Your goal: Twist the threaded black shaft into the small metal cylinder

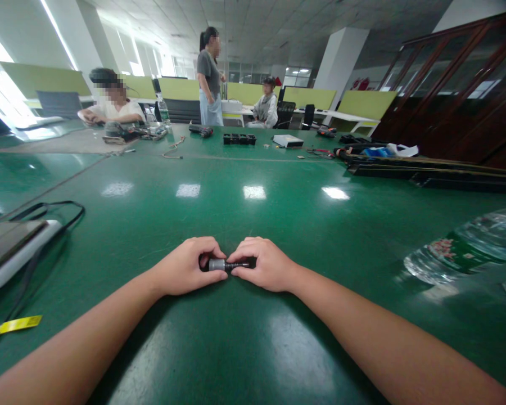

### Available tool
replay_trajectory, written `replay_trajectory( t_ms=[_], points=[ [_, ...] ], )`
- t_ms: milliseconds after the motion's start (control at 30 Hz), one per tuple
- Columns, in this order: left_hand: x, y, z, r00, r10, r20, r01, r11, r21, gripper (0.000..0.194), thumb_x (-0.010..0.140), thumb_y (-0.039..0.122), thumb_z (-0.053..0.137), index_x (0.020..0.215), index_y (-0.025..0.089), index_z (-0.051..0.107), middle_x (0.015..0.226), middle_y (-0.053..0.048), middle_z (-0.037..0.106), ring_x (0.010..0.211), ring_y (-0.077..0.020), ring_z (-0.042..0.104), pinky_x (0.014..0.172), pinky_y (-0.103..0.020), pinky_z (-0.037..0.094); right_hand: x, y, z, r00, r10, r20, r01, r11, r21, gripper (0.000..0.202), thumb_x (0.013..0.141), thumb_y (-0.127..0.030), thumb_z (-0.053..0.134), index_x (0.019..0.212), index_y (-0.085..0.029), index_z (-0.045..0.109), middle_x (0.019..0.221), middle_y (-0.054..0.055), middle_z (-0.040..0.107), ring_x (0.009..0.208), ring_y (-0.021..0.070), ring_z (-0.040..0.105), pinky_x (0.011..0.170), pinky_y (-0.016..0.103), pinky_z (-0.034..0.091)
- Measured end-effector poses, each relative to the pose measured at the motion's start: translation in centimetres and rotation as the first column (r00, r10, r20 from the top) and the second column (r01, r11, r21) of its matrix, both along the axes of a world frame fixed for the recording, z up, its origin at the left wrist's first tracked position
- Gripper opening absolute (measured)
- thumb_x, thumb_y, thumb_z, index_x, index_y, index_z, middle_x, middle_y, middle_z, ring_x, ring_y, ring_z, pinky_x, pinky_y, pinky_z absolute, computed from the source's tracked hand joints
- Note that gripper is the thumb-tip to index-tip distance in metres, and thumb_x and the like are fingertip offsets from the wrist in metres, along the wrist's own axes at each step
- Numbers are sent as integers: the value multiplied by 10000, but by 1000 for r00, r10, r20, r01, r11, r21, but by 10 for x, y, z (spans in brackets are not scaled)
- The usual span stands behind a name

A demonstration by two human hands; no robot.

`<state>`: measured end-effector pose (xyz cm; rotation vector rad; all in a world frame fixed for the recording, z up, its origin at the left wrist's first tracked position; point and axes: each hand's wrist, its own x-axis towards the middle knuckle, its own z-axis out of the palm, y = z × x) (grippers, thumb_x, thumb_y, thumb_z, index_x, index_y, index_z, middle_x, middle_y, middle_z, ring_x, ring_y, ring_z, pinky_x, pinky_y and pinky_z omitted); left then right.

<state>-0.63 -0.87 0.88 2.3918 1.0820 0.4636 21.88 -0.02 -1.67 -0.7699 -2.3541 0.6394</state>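
Between my two hands, just above or on the green table (253,219), lies a small silver metal cylinder (217,264) with a dark, ridged shaft (238,265) running out of its right end. My left hand (189,265) is closed round the cylinder, thumb below and fingers above. The fingers of my right hand (265,264) pinch the shaft close to where it meets the cylinder. Both hands nearly touch at the fingertips. The cylinder's left end is partly hidden by my left hand, and I cannot make out its exact kind.
A white device with a dark strap (34,253) lies at left. At right lies a clear water bottle (459,250). Black strips (438,171), a black slotted block (239,139) and a white box (287,140) sit farther back. Several people are beyond, one standing (211,79).
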Motion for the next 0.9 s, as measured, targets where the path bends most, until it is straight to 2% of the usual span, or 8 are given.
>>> replay_trajectory(
  t_ms=[900],
  points=[
    [-4, 2, 1, 1000, 15, 6, -15, 1000, 23, 183, 797, 328, 690, 861, 163, 648, 758, -2, 600, 666, -141, 550, 618, -235, 393, 1, -2, 3, 997, -71, 15, 72, 997, -42, 157, 737, -112, 700, 875, -184, 716, 780, 17, 673, 752, 155, 590, 725, 277, 452]
  ],
)
